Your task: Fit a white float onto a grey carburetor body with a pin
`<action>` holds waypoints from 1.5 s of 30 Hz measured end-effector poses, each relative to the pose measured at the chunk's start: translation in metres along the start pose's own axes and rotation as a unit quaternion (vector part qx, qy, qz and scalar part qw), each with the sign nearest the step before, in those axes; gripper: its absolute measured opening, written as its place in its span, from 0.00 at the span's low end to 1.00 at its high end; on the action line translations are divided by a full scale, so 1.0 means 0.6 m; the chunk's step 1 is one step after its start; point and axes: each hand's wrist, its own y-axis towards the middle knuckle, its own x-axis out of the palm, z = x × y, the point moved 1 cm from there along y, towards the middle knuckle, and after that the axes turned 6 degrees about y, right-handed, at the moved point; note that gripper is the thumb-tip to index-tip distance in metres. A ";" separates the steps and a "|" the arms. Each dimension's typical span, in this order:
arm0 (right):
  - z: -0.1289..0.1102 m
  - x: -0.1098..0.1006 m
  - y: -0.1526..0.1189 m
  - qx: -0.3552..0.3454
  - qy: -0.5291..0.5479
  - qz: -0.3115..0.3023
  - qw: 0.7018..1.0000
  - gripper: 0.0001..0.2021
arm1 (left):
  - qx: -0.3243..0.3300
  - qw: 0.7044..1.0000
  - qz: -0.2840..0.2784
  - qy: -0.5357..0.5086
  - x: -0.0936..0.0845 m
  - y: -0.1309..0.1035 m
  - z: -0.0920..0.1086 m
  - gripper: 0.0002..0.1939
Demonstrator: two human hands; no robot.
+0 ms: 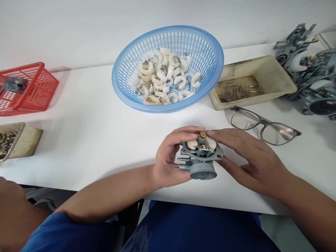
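Observation:
A grey metal carburetor point(203, 164) is held just above the table's front part, its round mouth facing me. My left hand point(170, 159) wraps round its left side, the fingers behind and the thumb below. Inside the open top sit a white float point(210, 142) and a brass jet point(202, 135). My right hand point(249, 161) is at the carburetor's right side, fingertips on the float's edge and thumb against the flange. Both hands are closed on the body.
Behind stands a blue basket point(118, 87) of white floats. To its right are a tray point(283, 78) of small metal pins, eyeglasses point(278, 133) and stacked carburetors point(320, 87). A red basket point(49, 85) and a tray point(33, 140) of brass parts stand left. Another person's arm point(15, 213) shows lower left.

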 end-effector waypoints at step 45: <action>0.004 0.013 0.000 -0.019 0.000 0.023 1.000 0.35 | 0.037 0.997 0.035 0.060 0.005 0.001 -0.003 0.39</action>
